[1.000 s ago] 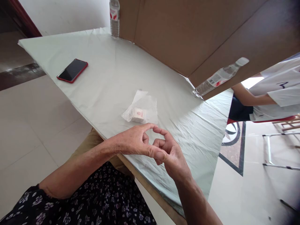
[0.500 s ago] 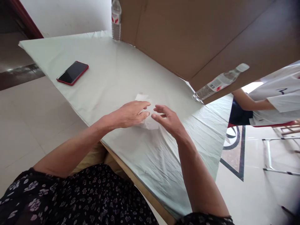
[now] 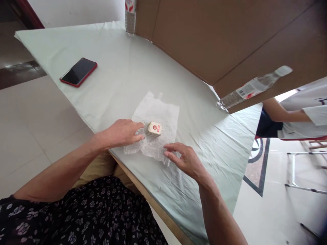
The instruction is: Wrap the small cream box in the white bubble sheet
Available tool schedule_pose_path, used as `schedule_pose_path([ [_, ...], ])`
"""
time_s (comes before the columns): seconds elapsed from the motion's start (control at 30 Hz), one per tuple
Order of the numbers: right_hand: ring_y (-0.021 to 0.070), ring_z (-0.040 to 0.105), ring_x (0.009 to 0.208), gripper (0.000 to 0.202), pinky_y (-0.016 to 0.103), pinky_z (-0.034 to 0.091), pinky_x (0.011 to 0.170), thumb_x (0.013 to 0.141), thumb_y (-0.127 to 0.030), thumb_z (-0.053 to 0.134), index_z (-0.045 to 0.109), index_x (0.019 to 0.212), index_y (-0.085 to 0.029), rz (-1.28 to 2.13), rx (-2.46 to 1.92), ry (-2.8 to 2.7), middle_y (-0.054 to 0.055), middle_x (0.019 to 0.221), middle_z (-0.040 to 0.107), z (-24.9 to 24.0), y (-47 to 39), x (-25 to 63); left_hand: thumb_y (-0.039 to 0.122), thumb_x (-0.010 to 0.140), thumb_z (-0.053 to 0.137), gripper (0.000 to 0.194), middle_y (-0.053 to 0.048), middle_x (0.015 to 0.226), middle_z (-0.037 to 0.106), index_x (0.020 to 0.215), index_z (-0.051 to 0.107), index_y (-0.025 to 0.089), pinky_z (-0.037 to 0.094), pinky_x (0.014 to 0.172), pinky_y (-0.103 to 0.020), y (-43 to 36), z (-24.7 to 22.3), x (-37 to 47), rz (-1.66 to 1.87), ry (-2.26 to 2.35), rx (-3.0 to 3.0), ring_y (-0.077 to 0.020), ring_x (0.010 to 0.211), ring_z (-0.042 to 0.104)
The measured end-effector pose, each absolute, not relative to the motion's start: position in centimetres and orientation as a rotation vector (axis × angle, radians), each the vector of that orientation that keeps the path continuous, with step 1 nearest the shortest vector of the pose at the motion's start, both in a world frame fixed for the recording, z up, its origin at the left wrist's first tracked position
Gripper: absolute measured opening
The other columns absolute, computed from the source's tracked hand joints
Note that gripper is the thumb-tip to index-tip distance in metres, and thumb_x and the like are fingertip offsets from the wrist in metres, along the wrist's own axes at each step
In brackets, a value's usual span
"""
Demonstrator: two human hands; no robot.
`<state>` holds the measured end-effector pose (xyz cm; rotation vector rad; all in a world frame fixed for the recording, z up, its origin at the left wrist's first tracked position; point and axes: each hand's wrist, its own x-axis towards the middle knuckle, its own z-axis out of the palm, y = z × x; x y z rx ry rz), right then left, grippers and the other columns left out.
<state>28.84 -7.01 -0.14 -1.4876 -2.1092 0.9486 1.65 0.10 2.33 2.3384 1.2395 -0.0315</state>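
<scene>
A small cream box point(image 3: 154, 129) with red print sits on a spread sheet of bubble wrap point(image 3: 163, 110) on the cloth-covered table. Just left of the box is my left hand point(image 3: 122, 132), thumb and fingers apart, over the wrap's left edge. My right hand point(image 3: 185, 158) is at the lower right corner of the wrap, with a gap between thumb and fingers. Whether its fingertips touch the wrap I cannot tell. Neither hand holds the box.
A phone in a red case point(image 3: 79, 72) lies at the table's left. A large cardboard panel point(image 3: 204, 37) stands at the back, with a water bottle point(image 3: 130, 20) at its left end and another bottle point(image 3: 251, 90) at its right. Beyond it, a person's arm point(image 3: 286, 110) shows.
My hands have moved apart and slightly lower. The clear wrap now shows spread wide beneath them, and the small box on it has come into sight.
</scene>
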Motion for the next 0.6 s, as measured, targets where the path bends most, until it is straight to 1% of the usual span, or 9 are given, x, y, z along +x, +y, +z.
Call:
schedule_pose_path([
  [0.07,0.0225,0.069,0.082,0.025,0.040,0.055,0.078,0.094,-0.045,0.062,0.074,0.104,-0.025,0.776,-1.547,-2.032,0.007,0.091,0.076,-0.1,-6.0,27.9,0.042,0.091,0.059,0.036,-0.011,0.104,0.070,0.117,0.064,0.018,0.047,0.072,-0.035,-0.6,2.1,2.0,-0.091,1.296,2.436,-0.0301,0.092,0.067],
  [0.1,0.0242,0.070,0.088,0.025,0.042,0.055,0.083,0.093,-0.043,0.064,0.073,0.108,-0.025,0.681,-1.544,-2.020,0.008,0.096,0.076,-0.1,-5.4,27.2,0.042,0.089,0.062,0.040,-0.014,0.111,0.068,0.120,0.063,0.016,0.049,0.075,-0.037,-0.9,2.0,2.1,-0.091,1.307,2.488,-0.0319,0.099,0.066],
  [0.13,0.0265,0.070,0.097,0.028,0.044,0.055,0.088,0.091,-0.040,0.066,0.071,0.113,-0.025,0.592,-1.529,-2.024,0.009,0.105,0.076,-0.3,-4.7,26.5,0.043,0.088,0.065,0.044,-0.016,0.117,0.066,0.123,0.061,0.015,0.050,0.081,-0.038,-1.1,1.9,2.3,-0.073,1.306,2.536,-0.0335,0.106,0.064],
  [0.2,0.0322,0.063,0.120,0.043,0.049,0.050,0.101,0.086,-0.036,0.069,0.065,0.127,-0.022,0.464,-1.491,-2.082,0.014,0.129,0.070,-0.8,-3.3,25.1,0.046,0.085,0.071,0.055,-0.019,0.126,0.062,0.127,0.057,0.013,0.048,0.094,-0.042,-1.4,1.6,2.5,-0.021,1.279,2.598,-0.0354,0.118,0.059],
  [0.23,0.0342,0.061,0.125,0.048,0.052,0.048,0.104,0.085,-0.035,0.070,0.064,0.131,-0.021,0.443,-1.480,-2.124,0.016,0.134,0.067,-1.2,-2.7,24.6,0.047,0.084,0.073,0.060,-0.020,0.130,0.061,0.129,0.055,0.012,0.047,0.098,-0.044,-1.5,1.3,2.5,-0.005,1.260,2.610,-0.0360,0.122,0.057],
  [0.3,0.0355,0.062,0.122,0.046,0.054,0.047,0.104,0.086,-0.035,0.068,0.064,0.130,-0.020,0.448,-1.494,-2.165,0.017,0.131,0.069,-1.7,-1.9,24.1,0.050,0.081,0.075,0.066,-0.021,0.135,0.060,0.131,0.053,0.012,0.044,0.102,-0.045,-1.5,0.6,2.2,0.006,1.239,2.601,-0.0368,0.126,0.054],
  [0.4,0.0340,0.066,0.114,0.041,0.054,0.047,0.101,0.087,-0.041,0.068,0.067,0.123,-0.022,0.420,-1.542,-2.058,0.015,0.122,0.073,-1.8,-2.2,25.6,0.051,0.081,0.074,0.067,-0.021,0.141,0.057,0.131,0.052,0.013,0.043,0.102,-0.045,-1.5,-0.4,1.7,0.030,1.237,2.580,-0.0373,0.130,0.051],
  [0.47,0.0322,0.066,0.111,0.044,0.053,0.049,0.099,0.086,-0.046,0.070,0.066,0.123,-0.022,0.375,-1.610,-1.904,0.014,0.121,0.073,-1.7,-3.0,28.0,0.051,0.082,0.072,0.067,-0.020,0.144,0.055,0.133,0.050,0.014,0.041,0.103,-0.044,-1.5,-0.8,1.4,0.041,1.240,2.575,-0.0370,0.133,0.048],
  [0.6,0.0282,0.068,0.099,0.052,0.049,0.055,0.088,0.081,-0.051,0.070,0.065,0.123,-0.021,0.306,-1.850,-1.663,0.013,0.118,0.073,-2.3,-4.8,33.9,0.052,0.082,0.071,0.069,-0.019,0.144,0.056,0.136,0.048,0.016,0.039,0.104,-0.044,-1.4,-0.8,1.5,0.029,1.268,2.564,-0.0366,0.135,0.048],
])
